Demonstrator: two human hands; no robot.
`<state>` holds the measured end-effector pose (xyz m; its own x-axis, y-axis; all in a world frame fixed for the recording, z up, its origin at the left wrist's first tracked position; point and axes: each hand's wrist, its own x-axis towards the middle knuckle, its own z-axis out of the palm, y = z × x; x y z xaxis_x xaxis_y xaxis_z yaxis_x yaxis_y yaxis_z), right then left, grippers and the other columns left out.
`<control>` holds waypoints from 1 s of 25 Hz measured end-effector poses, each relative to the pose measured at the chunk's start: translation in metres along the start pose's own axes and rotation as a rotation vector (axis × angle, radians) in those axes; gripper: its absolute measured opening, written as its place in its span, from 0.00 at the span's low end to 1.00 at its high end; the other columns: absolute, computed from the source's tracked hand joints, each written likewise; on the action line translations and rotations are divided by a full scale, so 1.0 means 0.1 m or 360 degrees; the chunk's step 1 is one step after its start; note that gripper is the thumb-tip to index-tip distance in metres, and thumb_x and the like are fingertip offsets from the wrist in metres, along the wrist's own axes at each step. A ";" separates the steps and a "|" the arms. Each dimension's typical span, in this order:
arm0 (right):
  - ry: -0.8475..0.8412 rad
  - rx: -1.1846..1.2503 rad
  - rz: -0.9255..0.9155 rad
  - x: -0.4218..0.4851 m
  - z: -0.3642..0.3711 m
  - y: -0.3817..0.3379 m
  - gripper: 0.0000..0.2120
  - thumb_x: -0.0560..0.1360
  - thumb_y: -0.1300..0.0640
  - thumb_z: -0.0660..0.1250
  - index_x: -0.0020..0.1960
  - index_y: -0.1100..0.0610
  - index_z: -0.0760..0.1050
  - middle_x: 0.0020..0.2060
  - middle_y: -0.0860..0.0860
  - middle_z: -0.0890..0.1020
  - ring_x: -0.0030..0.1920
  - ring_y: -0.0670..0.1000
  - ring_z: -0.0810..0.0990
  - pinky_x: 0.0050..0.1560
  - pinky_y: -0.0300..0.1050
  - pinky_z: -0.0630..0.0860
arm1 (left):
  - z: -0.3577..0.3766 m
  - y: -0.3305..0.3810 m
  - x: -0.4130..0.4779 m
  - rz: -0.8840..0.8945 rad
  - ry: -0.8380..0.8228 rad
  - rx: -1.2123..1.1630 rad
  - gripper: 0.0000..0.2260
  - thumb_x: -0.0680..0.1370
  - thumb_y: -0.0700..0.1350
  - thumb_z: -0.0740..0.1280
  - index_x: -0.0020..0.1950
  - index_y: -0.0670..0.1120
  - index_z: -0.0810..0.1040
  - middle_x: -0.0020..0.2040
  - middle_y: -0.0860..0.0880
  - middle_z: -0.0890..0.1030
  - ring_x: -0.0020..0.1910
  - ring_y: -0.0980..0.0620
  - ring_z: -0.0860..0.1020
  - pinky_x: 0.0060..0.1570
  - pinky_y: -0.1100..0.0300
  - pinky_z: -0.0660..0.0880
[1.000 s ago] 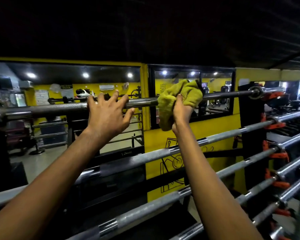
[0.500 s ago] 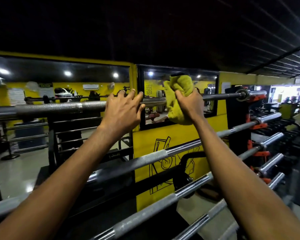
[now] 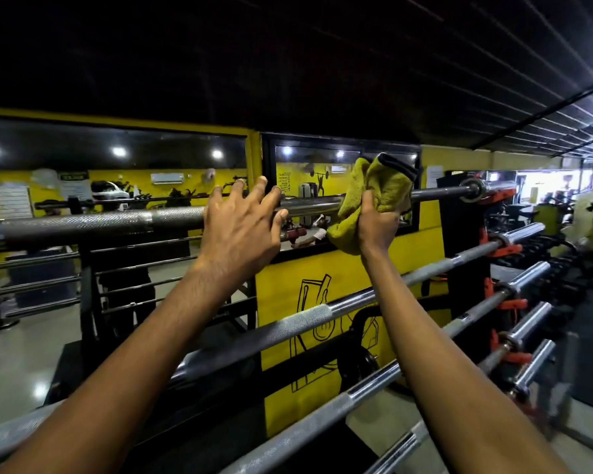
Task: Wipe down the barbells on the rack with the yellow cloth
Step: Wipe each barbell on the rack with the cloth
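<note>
Since the earlier frame the right hand, fingers clamped on the yellow cloth draped over the top barbell, sits nearer the rack's right end; left hand rests spread-fingered, gripping nothing, so the top barbell may roll if that light steadying slips.

Left hand: raised on outstretched arm, fingers spread straight, laid over top barbell. Right hand: raised just beside it, fingers curled, yellow cloth gripped against same barbell.
</note>
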<state>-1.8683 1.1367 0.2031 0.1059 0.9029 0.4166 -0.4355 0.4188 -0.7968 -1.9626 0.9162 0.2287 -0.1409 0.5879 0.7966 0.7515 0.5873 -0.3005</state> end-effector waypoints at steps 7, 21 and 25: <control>-0.0490 0.0724 0.0774 -0.26 -0.02 0.10 0.26 0.85 0.45 0.52 0.74 0.62 0.66 0.51 0.57 0.78 0.35 0.41 0.80 0.36 0.38 0.79 | 0.01 0.02 -0.01 -0.0037 0.0002 0.0018 0.26 0.82 0.61 0.44 0.74 0.51 0.65 0.76 0.46 0.65 0.73 0.42 0.65 0.69 0.36 0.59; -0.0572 -0.0795 -0.0215 0.19 -0.24 -0.19 0.49 0.72 0.38 0.71 0.80 0.59 0.51 0.77 0.56 0.58 0.74 0.61 0.63 0.74 0.62 0.63 | 0.03 0.55 0.14 -0.0059 -0.0126 -0.0038 0.28 0.81 0.55 0.55 0.79 0.53 0.51 0.80 0.47 0.52 0.77 0.43 0.55 0.71 0.32 0.48; -0.0621 -0.0870 -0.0409 0.50 -0.29 -0.11 0.43 0.66 0.30 0.65 0.72 0.56 0.67 0.66 0.54 0.74 0.67 0.57 0.72 0.70 0.62 0.68 | 0.15 0.71 0.21 -0.0030 -0.0121 0.0056 0.29 0.80 0.62 0.51 0.79 0.55 0.50 0.79 0.47 0.57 0.77 0.42 0.56 0.69 0.35 0.49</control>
<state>-1.8323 1.1802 0.2197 -0.2264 0.7115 0.6652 0.0812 0.6944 -0.7150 -1.9218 0.9784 0.2158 -0.2044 0.6162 0.7606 0.7252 0.6172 -0.3052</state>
